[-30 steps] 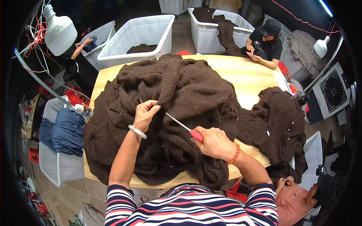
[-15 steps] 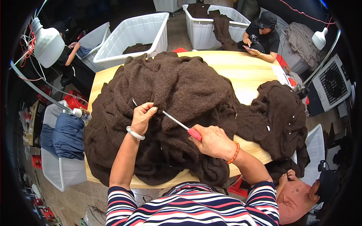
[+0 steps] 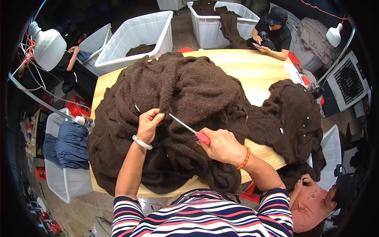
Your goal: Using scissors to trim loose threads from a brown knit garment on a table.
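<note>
Left hand (image 3: 149,125) pinches brown knit garment (image 3: 185,98) fold; right hand (image 3: 222,145) grips red-handled tool (image 3: 189,129). Keep fabric taut, tip shallow.

Only one view here, a wide fisheye worn on the person's head, looking steeply down over their striped shirt (image 3: 205,215) at the wooden table (image 3: 252,69), so both forearms come in from the lower edge and sit close to the lens. It faces forward across the table, with the white bins (image 3: 136,37) and a seated person (image 3: 272,33) at the far side near the top, and straight edges bend toward the dark round rim. Since there's no second view, nothing is shared between cameras.
</note>
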Tool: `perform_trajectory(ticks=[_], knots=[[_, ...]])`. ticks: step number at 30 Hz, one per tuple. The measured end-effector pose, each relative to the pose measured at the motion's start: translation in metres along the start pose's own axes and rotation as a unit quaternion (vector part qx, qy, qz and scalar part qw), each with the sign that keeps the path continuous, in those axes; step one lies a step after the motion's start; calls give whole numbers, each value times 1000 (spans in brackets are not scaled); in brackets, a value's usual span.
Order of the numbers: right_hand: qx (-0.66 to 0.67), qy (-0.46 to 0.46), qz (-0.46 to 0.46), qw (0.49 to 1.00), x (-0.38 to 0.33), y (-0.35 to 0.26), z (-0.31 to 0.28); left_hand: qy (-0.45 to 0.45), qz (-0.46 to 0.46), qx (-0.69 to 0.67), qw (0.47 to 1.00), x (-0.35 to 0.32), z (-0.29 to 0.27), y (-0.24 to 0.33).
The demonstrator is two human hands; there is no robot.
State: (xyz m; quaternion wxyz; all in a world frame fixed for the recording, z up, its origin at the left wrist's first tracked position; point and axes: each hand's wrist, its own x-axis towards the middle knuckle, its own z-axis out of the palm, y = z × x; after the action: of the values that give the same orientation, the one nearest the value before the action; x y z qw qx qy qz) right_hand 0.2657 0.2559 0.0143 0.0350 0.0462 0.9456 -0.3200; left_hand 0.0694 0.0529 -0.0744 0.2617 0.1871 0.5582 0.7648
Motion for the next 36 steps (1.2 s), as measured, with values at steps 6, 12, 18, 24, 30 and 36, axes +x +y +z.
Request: perform_trajectory(ticks=[6,12,18,24,30,36], knots=[[24,-65,-43,997,-2,1,-1,2,-15,-23,1000,-3,-2,-4],[135,156,-76,976,-4,22,-18,-37,84,207,974,-32,83,-15],[119,128,36,984,-14,27,-36,-387,-36,134,912,-132,164,-71],[71,102,55,991,-38,79,-2,-40,45,278,959,-156,111,-72],[47,123,-21,991,-36,65,24,-133,-161,554,806,-162,68,-104],[22,-7,9,1000,-45,77,69,-334,-270,463,775,-186,57,-120]])
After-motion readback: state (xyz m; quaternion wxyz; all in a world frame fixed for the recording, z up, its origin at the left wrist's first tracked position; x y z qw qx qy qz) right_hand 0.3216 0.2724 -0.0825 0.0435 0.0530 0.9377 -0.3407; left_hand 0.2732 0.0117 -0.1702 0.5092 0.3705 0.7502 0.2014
